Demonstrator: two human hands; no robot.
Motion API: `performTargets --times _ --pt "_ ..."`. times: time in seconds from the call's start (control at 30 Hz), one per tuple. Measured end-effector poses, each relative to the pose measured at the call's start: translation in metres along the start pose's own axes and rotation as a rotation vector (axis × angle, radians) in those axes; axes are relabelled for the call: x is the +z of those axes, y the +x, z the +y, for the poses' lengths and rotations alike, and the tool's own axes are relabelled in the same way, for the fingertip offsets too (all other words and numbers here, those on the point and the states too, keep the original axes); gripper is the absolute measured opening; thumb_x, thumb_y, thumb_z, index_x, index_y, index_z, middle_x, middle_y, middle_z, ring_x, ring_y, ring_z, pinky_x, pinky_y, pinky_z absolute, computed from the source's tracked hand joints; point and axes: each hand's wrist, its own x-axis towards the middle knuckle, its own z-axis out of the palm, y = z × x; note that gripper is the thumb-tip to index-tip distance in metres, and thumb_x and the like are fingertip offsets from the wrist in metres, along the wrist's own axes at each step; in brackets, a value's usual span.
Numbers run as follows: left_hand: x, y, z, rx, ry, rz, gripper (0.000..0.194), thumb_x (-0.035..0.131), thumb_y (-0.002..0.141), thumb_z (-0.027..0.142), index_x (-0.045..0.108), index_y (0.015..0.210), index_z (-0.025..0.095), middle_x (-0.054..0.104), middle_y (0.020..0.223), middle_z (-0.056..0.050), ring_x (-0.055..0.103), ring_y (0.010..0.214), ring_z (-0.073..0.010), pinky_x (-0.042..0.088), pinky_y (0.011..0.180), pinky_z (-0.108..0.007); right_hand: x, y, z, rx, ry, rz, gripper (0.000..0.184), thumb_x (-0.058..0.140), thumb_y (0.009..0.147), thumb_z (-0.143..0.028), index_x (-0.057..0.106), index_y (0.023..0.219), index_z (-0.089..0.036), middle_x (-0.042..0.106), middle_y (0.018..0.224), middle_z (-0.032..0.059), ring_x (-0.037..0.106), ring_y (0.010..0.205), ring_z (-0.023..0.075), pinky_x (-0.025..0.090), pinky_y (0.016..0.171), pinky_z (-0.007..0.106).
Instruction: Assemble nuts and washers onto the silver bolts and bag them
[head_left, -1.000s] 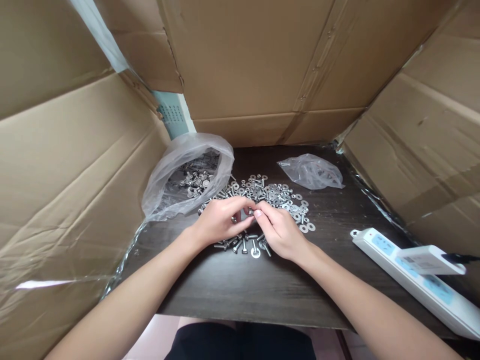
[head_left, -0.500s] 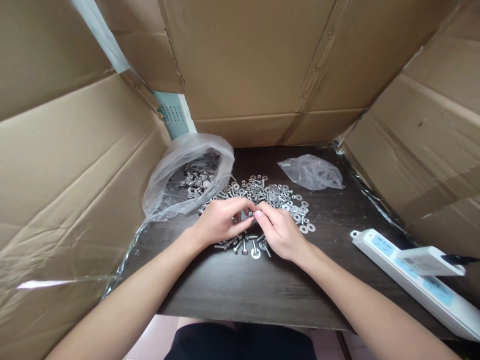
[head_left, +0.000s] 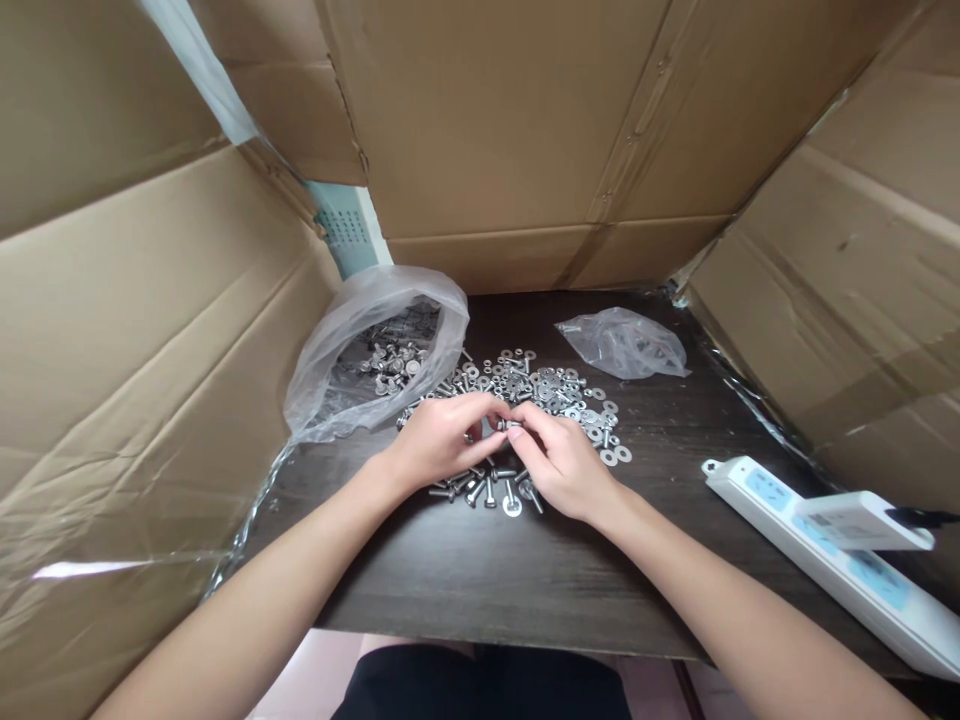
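Between my two hands is a small metal bolt (head_left: 507, 426), lying sideways and partly hidden by fingers. My left hand (head_left: 450, 436) pinches its left end with thumb and forefinger. My right hand (head_left: 562, 458) closes its fingertips on the other end; whether a nut is on it I cannot tell. Behind the hands spreads a pile of washers, nuts and bolts (head_left: 551, 390). Several loose bolts (head_left: 490, 491) lie just in front of my hands, one beside a large flat washer (head_left: 511, 507).
An open clear plastic bag (head_left: 315, 390) holding bolts stands at the left. A smaller plastic bag (head_left: 622, 343) lies at the back right. On the right is a white power strip (head_left: 810, 560) with a plugged-in adapter (head_left: 847, 520). Cardboard walls (head_left: 525, 120) surround the dark tabletop (head_left: 480, 590).
My right fingers have shifted slightly and parted a little, so more of the bolt shows between the hands. My left hand has stayed nearly still.
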Motion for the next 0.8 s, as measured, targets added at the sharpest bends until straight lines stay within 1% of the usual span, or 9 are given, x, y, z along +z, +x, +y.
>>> performTargets --times 0.13,0.43,0.63,0.8 --pt "0.0007 0.0007 -0.0001 -0.003 -0.003 0.007 0.015 0.062 0.098 0.031 0.066 0.105 0.018 0.072 0.090 -0.002 0.063 0.063 -0.0089 0.050 0.062 -0.020 0.0009 -0.0002 0.0008 0.003 0.004 0.005 0.020 0.042 0.102 -0.029 0.060 0.098 -0.021 0.062 0.073 0.0006 0.057 0.064 0.0171 0.039 0.063 0.028" --pt "0.0008 0.0001 0.0015 0.012 -0.001 0.021 0.013 0.062 0.097 0.028 0.065 0.105 0.018 0.072 0.089 -0.001 0.063 0.064 -0.0088 0.049 0.062 -0.020 0.0007 -0.0006 0.0009 0.001 0.015 0.002 0.024 0.039 0.104 -0.031 0.060 0.098 -0.020 0.062 0.074 0.0009 0.057 0.065 0.0171 0.038 0.064 0.029" --pt "0.0008 0.0003 0.0018 0.009 -0.006 0.018 0.014 0.061 0.097 0.028 0.065 0.105 0.018 0.072 0.089 -0.001 0.062 0.063 -0.0087 0.049 0.062 -0.020 0.0006 -0.0001 0.0003 0.003 0.007 0.002 0.025 0.038 0.104 -0.030 0.059 0.093 -0.020 0.061 0.074 0.0008 0.056 0.064 0.0163 0.039 0.063 0.028" --pt "0.0005 0.0004 0.0021 0.010 -0.011 0.022 0.014 0.062 0.097 0.028 0.065 0.106 0.018 0.072 0.089 -0.001 0.062 0.062 -0.0084 0.050 0.062 -0.020 0.0003 -0.0003 0.0003 0.004 0.007 0.002 0.026 0.037 0.105 -0.031 0.058 0.093 -0.021 0.059 0.072 0.0002 0.055 0.063 0.0164 0.038 0.063 0.029"
